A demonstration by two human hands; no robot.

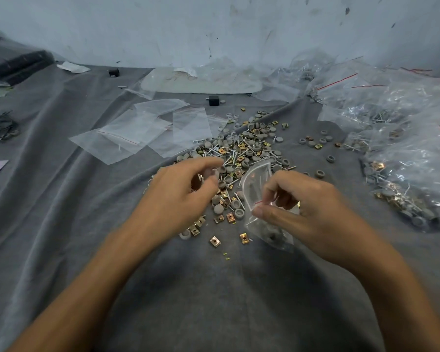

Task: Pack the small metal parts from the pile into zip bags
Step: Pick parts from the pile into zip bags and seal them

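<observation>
1. Grey wrinkled cloth [61, 224] covers the work surface, which runs back to a scuffed pale wall [214, 26].
2. The person's right hand [297, 207] pinches a small clear zip bag [254, 181] with a red seal line, gripped near its mouth between thumb and fingers. The bag sags below the hand, and something grey already sits in its bottom.
3. The left hand [178, 196] is apart from the right. Its fingers are curled together over the near-left edge of the heap. It is blurred, so I cannot tell whether they hold a part.
4. The bag's mouth looks narrow and is held by one hand only. A part brought to it could catch the lip and drop back onto the cloth, where the folds would let it roll away. The thin film could also slip from the pinch as weight gathers inside.
5. The loose pile of grey round caps, brass-coloured square clips and silver screws [241, 148] lies between and just beyond the two hands. Strays from it reach down to the wrists.
6. Beyond the left hand, flat empty clear zip bags [137, 133] lie spread on the cloth. Well to the right, filled clear plastic bags [404, 153] are heaped together.
</observation>
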